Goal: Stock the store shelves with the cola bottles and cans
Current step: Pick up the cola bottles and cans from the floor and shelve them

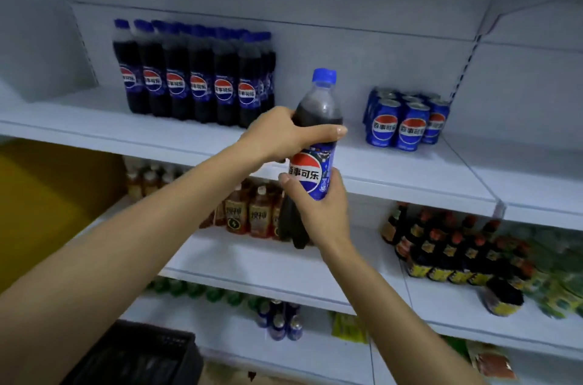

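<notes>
1. Currently we've got one cola bottle [310,170] upright in both hands, held in front of the shelf [410,173] that carries the cola stock, not yet standing on it. Left hand [277,135] wraps the shoulder, thumb across the front. Right hand [321,211] wraps the lower body under the label. Both are clamped on it.
2. Likely target, in our view, is the bare stretch betw. the bottle row [195,85] at the left and the can pack [407,122] at the right. Those two stand well apart.
3. Risk A: the base catches the shelf's front lip. The bottle's foot hangs below shelf level, so it needs a lift before any push inward. A snag would jolt it in the grip.
4. Risk B: we nudge the row's end bottle. They're tall, narrow and packed close, so one knock could topple several.
5. Risk C: set down too near the edge, or let go w/ the foot not flat, and it tips outward. It looks full, so prob. heavy.
6. Risk D: a slip. The tea bottles [249,214] on the shelf below sit right behind the foot, so a dropped bottle could strike them.
7. Risk E: the label ends up turned away. It faces us now, like the row's, and a twist on placing would spoil the facing.
</notes>
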